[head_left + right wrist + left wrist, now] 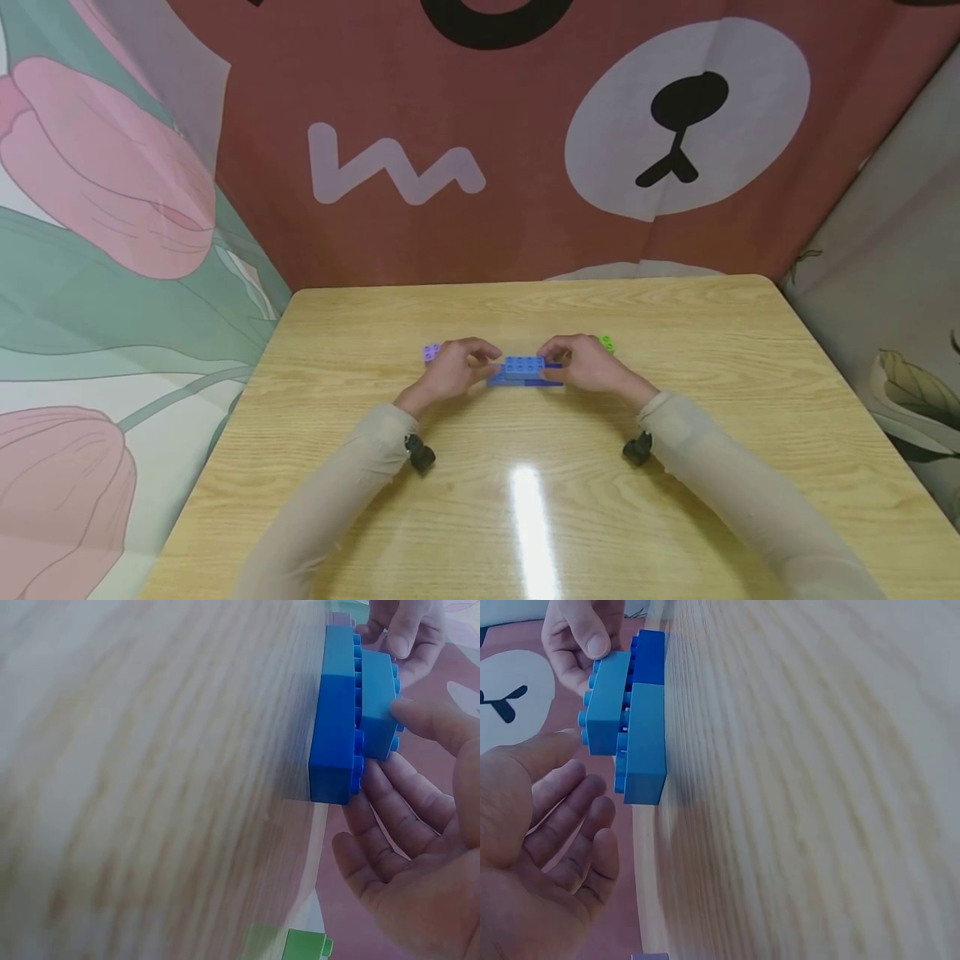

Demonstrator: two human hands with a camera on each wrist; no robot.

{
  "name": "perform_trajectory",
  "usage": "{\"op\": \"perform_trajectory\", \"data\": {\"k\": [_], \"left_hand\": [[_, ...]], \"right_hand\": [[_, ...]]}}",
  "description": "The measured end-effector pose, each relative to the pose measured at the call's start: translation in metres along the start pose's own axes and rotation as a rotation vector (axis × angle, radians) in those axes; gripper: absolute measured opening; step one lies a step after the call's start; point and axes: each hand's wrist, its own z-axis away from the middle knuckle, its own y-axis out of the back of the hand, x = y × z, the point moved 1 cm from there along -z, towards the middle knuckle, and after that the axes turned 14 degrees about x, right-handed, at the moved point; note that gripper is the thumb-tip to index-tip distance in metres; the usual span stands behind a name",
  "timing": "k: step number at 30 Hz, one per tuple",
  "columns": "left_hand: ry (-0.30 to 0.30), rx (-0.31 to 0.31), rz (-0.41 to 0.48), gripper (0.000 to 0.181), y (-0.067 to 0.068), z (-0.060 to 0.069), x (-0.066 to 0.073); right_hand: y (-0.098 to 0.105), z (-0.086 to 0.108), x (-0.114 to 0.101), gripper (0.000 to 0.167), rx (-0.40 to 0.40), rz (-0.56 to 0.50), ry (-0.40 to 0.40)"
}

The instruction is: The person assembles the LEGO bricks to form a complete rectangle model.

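Note:
A light blue studded brick (524,367) lies across the seam of a lower light blue brick (646,742) and a dark blue brick (333,739), which stand end to end; lower studs show beside it in both wrist views. My right hand (592,363) pinches the upper brick's right end, its thumb on the stud side and fingers at the end. At the left end, my left hand (453,368) holds its thumb close to the upper brick, fingers loosely bent and clear of it. Whether that thumb touches cannot be told.
Beyond my left hand lies a purple brick (431,353), partly hidden. A green brick (607,343) shows behind my right hand. The wooden table (525,433) ends at a back edge before a red patterned cloth (525,242).

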Motion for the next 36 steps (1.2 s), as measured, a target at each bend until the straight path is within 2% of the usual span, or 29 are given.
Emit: {"op": "perform_trajectory", "data": {"k": [13,27,36], "left_hand": [[-0.011,-0.011,0.020,0.028,-0.0065,-0.0047,0.0050],[-0.038,-0.021,-0.013,0.025,-0.0098,-0.0063,0.0073],[0.000,-0.034,-0.023,0.025,-0.0094,-0.0076,0.0068]], "right_hand": [[-0.0004,0.0000,0.0000,0.032,-0.011,-0.019,-0.037],[-0.0022,0.0001,0.0015,0.030,-0.007,-0.021,-0.022],[-0.0026,-0.0019,0.0034,0.029,0.000,-0.026,-0.002]]}}
